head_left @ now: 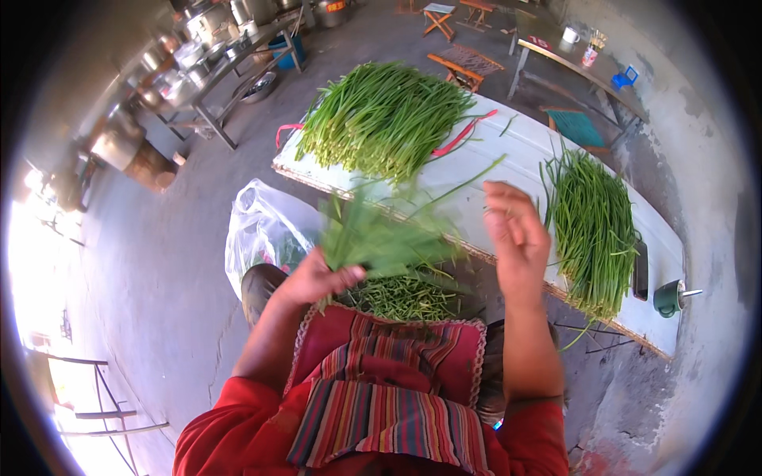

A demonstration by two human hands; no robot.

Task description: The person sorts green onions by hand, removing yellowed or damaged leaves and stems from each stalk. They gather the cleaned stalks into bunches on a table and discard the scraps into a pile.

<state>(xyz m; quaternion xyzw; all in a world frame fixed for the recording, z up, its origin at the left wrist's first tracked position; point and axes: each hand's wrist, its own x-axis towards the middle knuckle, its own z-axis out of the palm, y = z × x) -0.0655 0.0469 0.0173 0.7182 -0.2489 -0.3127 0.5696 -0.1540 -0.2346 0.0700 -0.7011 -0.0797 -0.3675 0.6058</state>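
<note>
- The left hand (pixel 317 279) is clenched around a bunch of green chives (pixel 381 234), held above the lap just short of the near edge of the white table (pixel 508 159); the leaves are blurred.
- The right hand (pixel 516 234) hangs open over that near edge, fingers loose, grasping nothing.
- Under the bunch, trimmings (pixel 401 297) lie heaped on the striped apron (pixel 389 381).
- On the tabletop, a big pile of chives (pixel 385 115) covers the far left end, with red ties (pixel 464 135) beside it; a second pile (pixel 591 226) lies toward the right end.
- A dark flat object (pixel 640 270) (what it is cannot be made out) and a green mug (pixel 669 297) sit at the right corner.
- A clear plastic bag (pixel 266 234) stands on the grey concrete floor (pixel 159 270), left of the knee.
- Further back: a metal rack of pots (pixel 198 55), wooden stools (pixel 464 67) and a side table (pixel 571 63).
</note>
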